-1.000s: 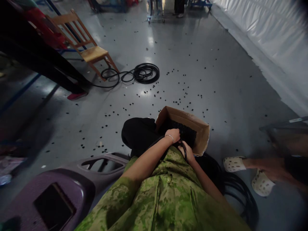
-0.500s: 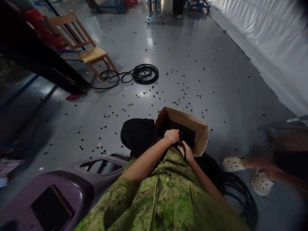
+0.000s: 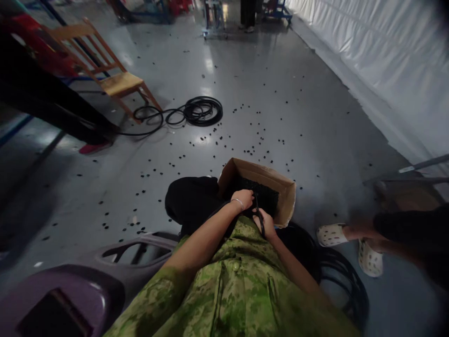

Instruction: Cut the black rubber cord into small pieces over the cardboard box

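Note:
My left hand point(image 3: 242, 199), a bracelet on its wrist, is closed over the near side of an open cardboard box point(image 3: 286, 201). It appears to grip the end of a black hose point(image 3: 218, 209) that runs back along my forearm; the end itself is hidden by my fingers. Just to the right, my right hand point(image 3: 267, 224) is wrapped round dark scissors point(image 3: 260, 219), whose blades point toward my left fingertips. Small black pieces point(image 3: 267, 196) fill the bottom of the box, which sits in front of my lap.
Small black rings litter the grey floor. Coiled black hose point(image 3: 203, 111) lies by a wooden chair point(image 3: 122, 84), near a standing person's legs. More coils point(image 3: 351, 276) lie at my right, beside a person's white clogs point(image 3: 331, 235). A purple stool point(image 3: 77, 285) bears a dark flat object.
The whole view has shifted, so most things appear further left. The scissors in my right hand now show more plainly and point upward; my left hand keeps its place at the box.

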The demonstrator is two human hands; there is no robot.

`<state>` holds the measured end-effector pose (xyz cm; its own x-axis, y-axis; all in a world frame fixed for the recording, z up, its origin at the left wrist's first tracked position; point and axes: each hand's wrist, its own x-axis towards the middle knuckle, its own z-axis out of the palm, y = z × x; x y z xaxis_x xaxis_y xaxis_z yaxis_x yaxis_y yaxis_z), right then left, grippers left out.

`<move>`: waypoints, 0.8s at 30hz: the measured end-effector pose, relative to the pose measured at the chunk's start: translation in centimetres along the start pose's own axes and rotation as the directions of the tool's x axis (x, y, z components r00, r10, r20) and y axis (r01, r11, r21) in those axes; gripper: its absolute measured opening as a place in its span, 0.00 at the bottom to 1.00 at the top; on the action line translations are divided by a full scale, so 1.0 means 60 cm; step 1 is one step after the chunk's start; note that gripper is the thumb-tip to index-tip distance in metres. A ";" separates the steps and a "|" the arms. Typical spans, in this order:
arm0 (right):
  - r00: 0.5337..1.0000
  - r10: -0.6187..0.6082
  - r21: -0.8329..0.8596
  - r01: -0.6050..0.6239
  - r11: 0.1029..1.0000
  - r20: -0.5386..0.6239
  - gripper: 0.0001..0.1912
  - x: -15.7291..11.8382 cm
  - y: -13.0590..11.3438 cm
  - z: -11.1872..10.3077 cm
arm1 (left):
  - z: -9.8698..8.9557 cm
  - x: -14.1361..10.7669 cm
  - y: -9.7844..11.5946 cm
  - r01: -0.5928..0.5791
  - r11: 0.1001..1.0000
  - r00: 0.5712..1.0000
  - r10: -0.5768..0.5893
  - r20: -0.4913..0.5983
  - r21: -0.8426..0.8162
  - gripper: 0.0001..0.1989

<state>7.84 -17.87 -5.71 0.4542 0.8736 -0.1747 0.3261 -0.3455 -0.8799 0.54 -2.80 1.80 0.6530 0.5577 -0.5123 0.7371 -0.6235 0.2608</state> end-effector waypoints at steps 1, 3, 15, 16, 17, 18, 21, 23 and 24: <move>1.000 -0.003 -0.007 0.003 1.000 -0.008 0.17 -0.002 0.002 0.001 | 0.000 0.001 -0.002 0.000 1.000 1.000 0.000 0.004 0.004 0.15; 0.999 -0.025 -0.012 0.024 1.000 -0.023 0.17 -0.005 0.006 0.004 | 0.001 0.003 -0.003 0.000 1.000 1.000 0.000 0.012 0.014 0.14; 0.993 0.089 -0.006 -0.090 0.996 -0.076 0.17 0.000 0.022 0.011 | -0.008 -0.056 0.033 0.124 0.982 0.987 -0.107 -0.122 0.144 0.17; 0.991 0.102 0.003 -0.102 0.995 -0.084 0.17 0.000 0.023 0.011 | -0.009 -0.056 0.034 0.132 0.983 0.987 -0.119 -0.107 0.130 0.17; 0.991 0.106 0.009 -0.105 0.994 -0.088 0.17 0.000 0.023 0.011 | -0.009 -0.055 0.034 0.131 0.984 0.988 -0.119 -0.100 0.121 0.16; 0.990 0.104 0.013 -0.103 0.995 -0.090 0.17 -0.001 0.022 0.010 | -0.008 -0.051 0.033 0.122 0.986 0.989 -0.110 -0.101 0.117 0.16; 0.992 0.087 0.013 -0.086 0.996 -0.094 0.17 -0.005 0.019 0.003 | -0.001 -0.034 0.028 0.076 0.991 0.993 -0.065 -0.097 0.110 0.15; 0.993 0.084 0.023 -0.083 0.996 -0.088 0.17 -0.008 0.017 -0.004 | 0.005 -0.023 0.024 0.039 0.995 0.996 -0.031 -0.082 0.095 0.15; 0.993 0.085 0.036 -0.083 0.996 -0.087 0.17 -0.008 0.017 -0.007 | 0.008 -0.019 0.022 0.023 0.996 0.996 -0.016 -0.082 0.088 0.15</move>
<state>8.31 -18.81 -6.34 0.5507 0.8078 -0.2102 0.2577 -0.4041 -0.8777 0.70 -4.54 2.37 0.6532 0.6109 -0.4474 0.7339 -0.6562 0.1754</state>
